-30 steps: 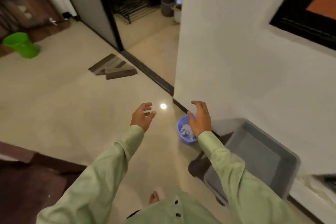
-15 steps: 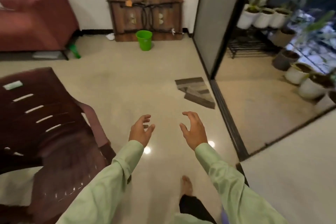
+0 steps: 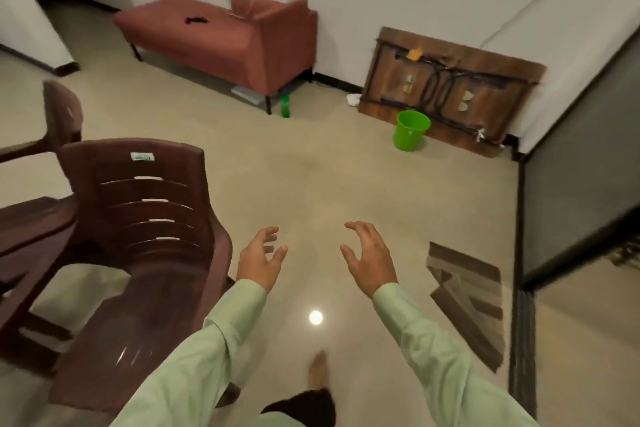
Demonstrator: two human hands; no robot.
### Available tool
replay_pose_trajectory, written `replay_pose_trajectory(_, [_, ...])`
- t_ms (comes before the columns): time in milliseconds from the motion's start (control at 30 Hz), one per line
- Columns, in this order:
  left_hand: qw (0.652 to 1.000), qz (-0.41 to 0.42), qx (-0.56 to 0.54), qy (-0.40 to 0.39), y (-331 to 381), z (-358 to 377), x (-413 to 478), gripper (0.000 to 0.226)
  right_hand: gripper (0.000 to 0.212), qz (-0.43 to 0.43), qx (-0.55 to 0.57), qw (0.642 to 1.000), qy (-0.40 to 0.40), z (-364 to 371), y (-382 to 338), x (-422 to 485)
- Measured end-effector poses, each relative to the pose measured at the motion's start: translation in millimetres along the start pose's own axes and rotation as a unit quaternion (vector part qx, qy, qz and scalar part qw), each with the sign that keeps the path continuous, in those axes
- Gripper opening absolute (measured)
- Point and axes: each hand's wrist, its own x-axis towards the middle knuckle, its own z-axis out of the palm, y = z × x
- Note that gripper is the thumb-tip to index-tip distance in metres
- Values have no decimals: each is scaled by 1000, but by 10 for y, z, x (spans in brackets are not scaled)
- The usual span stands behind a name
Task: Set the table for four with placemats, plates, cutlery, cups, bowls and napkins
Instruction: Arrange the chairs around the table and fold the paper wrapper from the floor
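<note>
My left hand (image 3: 260,257) and my right hand (image 3: 370,256) hover in front of me over the bare floor, fingers loosely spread, holding nothing. Both arms wear light green sleeves. No placemats, plates, cutlery, cups, bowls or napkins are in view. A folded wooden table (image 3: 450,90) leans on its side against the far wall, legs tucked in.
A dark brown plastic chair (image 3: 138,236) stands close at my left, another (image 3: 59,121) behind it. A red sofa (image 3: 225,38) sits against the far wall. A green bucket (image 3: 411,130) stands by the folded table. A striped mat (image 3: 467,302) lies by the sliding door (image 3: 581,184) at right.
My view has swung left, away from the white wall, blue bowl and grey tub, toward the room with the chairs and sofa. Both hands stay raised and hold nothing.
</note>
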Motion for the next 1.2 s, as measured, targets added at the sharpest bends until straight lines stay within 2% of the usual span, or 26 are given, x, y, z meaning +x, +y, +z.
replay_pose_trajectory(167, [996, -29, -12, 79, -45, 121, 994, 37, 38, -62, -11, 996, -59, 269, 61, 1370])
replay_pose_trajectory(333, [983, -71, -31, 167, 52, -25, 1829, 38, 39, -152, -32, 977, -146, 615, -176, 2681])
replay_pose_trajectory(567, [932, -128, -20, 337, 79, -475, 2577, 38, 39, -284, 7, 924, -256, 1399, -813, 4125])
replay_pose_trajectory(733, [868, -172, 10, 465, 66, -663, 3038, 42, 39, -386, 49, 859, -333, 2049, -1310, 5004])
replay_pose_trajectory(933, [764, -245, 8, 596, 278, -692, 3556, 43, 40, -525, 53, 735, -425, 2561, -1910, 5820])
replay_pose_trajectory(1200, [661, -316, 37, 679, 387, -822, 4188, 45, 44, -621, 93, 606, -489, 3319, -2726, 6239])
